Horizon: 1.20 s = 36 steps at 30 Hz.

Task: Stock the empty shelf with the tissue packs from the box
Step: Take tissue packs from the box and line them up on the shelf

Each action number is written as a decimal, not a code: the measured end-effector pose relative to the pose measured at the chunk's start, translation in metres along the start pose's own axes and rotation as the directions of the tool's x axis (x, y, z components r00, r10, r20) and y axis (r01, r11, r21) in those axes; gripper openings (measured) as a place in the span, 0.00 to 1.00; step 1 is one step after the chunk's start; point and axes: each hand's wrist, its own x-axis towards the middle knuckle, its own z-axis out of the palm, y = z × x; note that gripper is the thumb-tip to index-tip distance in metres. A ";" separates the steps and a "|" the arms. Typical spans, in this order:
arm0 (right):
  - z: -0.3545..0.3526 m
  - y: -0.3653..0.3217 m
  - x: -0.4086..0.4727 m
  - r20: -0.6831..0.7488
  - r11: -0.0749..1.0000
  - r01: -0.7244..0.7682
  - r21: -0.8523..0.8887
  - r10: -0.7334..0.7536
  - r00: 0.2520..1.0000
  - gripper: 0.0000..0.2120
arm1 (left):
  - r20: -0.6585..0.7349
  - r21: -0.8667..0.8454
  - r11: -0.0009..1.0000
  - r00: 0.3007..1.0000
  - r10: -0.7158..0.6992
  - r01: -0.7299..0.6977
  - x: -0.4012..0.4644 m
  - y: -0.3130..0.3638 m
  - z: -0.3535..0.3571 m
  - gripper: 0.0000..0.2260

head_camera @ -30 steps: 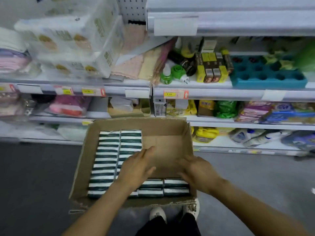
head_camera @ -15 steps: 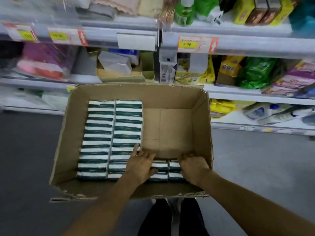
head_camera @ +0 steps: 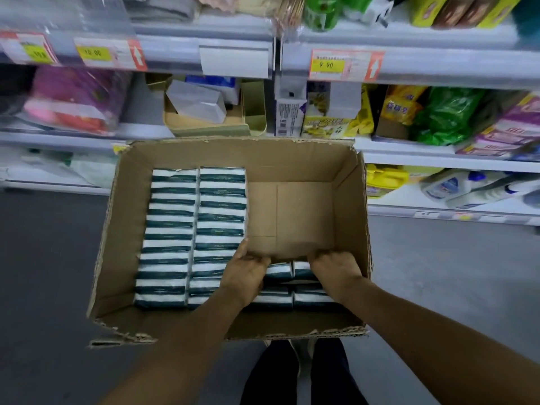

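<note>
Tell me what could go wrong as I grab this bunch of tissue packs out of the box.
Both hands, left hand and right hand, curl over several loose tissue packs at once, so middle ones may slip out on lifting. The cardboard box has torn, ragged edges that could snag a pack or wrist. Packs left nearer you may topple into the gap.

Matt torn-edged cardboard box [head_camera: 347,200], glossy plastic-wrapped tissue packs [head_camera: 172,226]

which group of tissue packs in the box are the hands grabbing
The short block of tissue packs along the box's near wall: the left hand and right hand curl over its far edge. The two long rows at left lie untouched.
</note>
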 end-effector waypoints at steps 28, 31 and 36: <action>-0.123 0.258 -0.267 -0.534 0.206 0.513 0.833 0.542 0.649 0.13 | -0.434 -0.891 0.318 0.811 -0.392 -0.323 -0.022 0.151 -0.351 0.12; -0.113 0.304 -0.302 -0.546 0.200 0.535 0.821 0.547 0.634 0.12 | -0.485 -0.868 0.327 0.783 -0.389 -0.374 -0.010 0.206 -0.374 0.11; -0.102 0.384 -0.354 -0.585 0.219 0.581 0.784 0.572 0.574 0.11 | -0.564 -0.821 0.352 0.734 -0.379 -0.449 0.006 0.286 -0.412 0.08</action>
